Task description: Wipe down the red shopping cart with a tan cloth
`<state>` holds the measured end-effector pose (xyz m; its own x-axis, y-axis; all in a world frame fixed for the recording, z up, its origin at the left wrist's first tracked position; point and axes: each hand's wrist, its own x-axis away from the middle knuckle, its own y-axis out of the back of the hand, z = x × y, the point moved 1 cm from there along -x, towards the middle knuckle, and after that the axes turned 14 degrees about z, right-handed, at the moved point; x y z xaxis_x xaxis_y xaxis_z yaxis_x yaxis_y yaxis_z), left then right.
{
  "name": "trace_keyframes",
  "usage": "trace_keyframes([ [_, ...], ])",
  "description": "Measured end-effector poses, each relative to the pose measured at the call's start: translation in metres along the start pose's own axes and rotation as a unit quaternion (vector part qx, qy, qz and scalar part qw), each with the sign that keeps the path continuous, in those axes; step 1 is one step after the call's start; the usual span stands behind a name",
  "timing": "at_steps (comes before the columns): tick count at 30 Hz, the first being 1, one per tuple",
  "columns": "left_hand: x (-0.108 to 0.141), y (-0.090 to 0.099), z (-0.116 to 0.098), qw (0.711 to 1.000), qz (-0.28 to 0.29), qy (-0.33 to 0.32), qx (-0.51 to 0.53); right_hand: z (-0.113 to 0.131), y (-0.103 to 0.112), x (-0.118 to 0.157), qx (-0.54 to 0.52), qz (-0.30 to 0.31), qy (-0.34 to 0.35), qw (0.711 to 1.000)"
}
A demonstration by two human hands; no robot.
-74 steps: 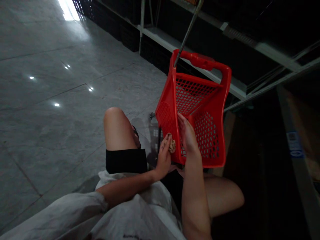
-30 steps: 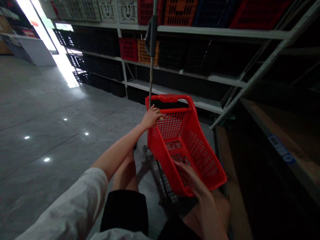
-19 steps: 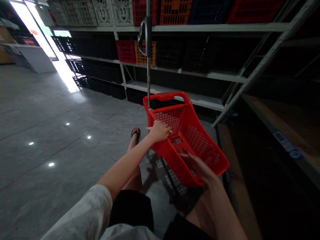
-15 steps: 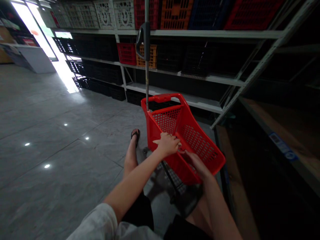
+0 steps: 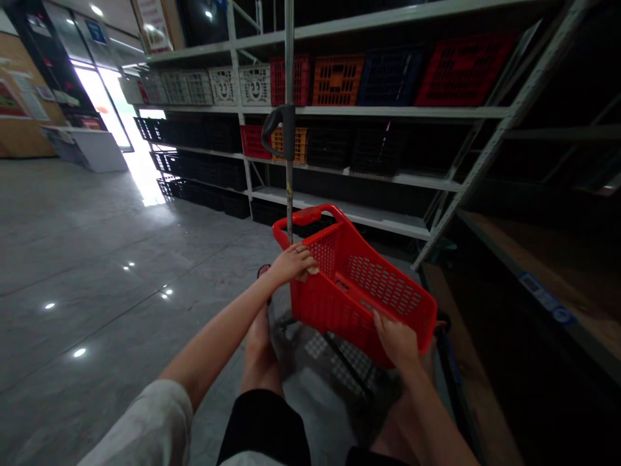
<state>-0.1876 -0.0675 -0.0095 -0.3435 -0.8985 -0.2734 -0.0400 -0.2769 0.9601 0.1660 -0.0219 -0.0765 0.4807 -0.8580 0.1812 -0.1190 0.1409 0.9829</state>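
Here in the left hand (image 5: 290, 263), a narrow grip is seen, with a small crumpled cloth (image 5: 313, 270) pinched under the fingers against the near side rim of the red cart (image 5: 334, 307). By the right hand (image 5: 398, 342), that same rim is clasped farther along, thumb on top; how firmly cannot be told. If the cloth is pinched too loosely, it could be dragged out by the rim and dropped into the basket. Fingertips could be snagged, too, should they be pushed into the holes. The cart is stood upright on its wheels, close by the legs, so with uneven pressure from the two hands it could be rolled or swung round. Just beyond the left hand, the metal pole (image 5: 290, 188) is raised at the cart's corner; with a hard shove, its dark handle (image 5: 287, 133) might be knocked against the shelving (image 5: 373, 217) behind.
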Motion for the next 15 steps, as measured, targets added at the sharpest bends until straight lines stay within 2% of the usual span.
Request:
trace_keyframes([
  [2,0.018,0.017,0.030,1.000,0.005,0.003,0.012,-0.012,0.000,-0.005,-0.031,-0.023,0.015,0.999],
  [4,0.028,0.027,0.042,0.999,-0.004,-0.008,0.041,-0.022,0.000,-0.010,-0.084,-0.044,0.006,0.995],
  [5,0.029,0.030,0.042,0.998,-0.036,-0.004,0.058,-0.023,0.001,-0.012,-0.104,-0.045,-0.002,0.994],
  [6,0.025,0.033,0.038,0.992,-0.094,0.015,0.077,-0.023,0.002,-0.013,-0.117,-0.042,-0.011,0.992],
  [7,0.019,0.037,0.034,0.978,-0.175,0.051,0.097,-0.020,0.004,-0.014,-0.125,-0.037,-0.014,0.991],
  [8,0.010,0.042,0.028,0.952,-0.265,0.099,0.120,-0.014,0.007,-0.015,-0.131,-0.034,-0.009,0.991],
  [9,-0.001,0.047,0.024,0.912,-0.353,0.152,0.146,-0.006,0.010,-0.016,-0.138,-0.036,0.007,0.990],
  [11,-0.022,0.061,0.021,0.811,-0.485,0.250,0.212,0.017,0.018,-0.021,-0.160,-0.058,0.072,0.983],
  [13,-0.039,0.072,0.026,0.725,-0.538,0.318,0.289,0.047,0.029,-0.029,-0.192,-0.085,0.148,0.966],
  [14,-0.043,0.075,0.030,0.701,-0.537,0.338,0.326,0.063,0.035,-0.035,-0.211,-0.096,0.182,0.955],
  [15,-0.045,0.077,0.033,0.694,-0.520,0.348,0.356,0.080,0.042,-0.041,-0.229,-0.106,0.210,0.944],
])
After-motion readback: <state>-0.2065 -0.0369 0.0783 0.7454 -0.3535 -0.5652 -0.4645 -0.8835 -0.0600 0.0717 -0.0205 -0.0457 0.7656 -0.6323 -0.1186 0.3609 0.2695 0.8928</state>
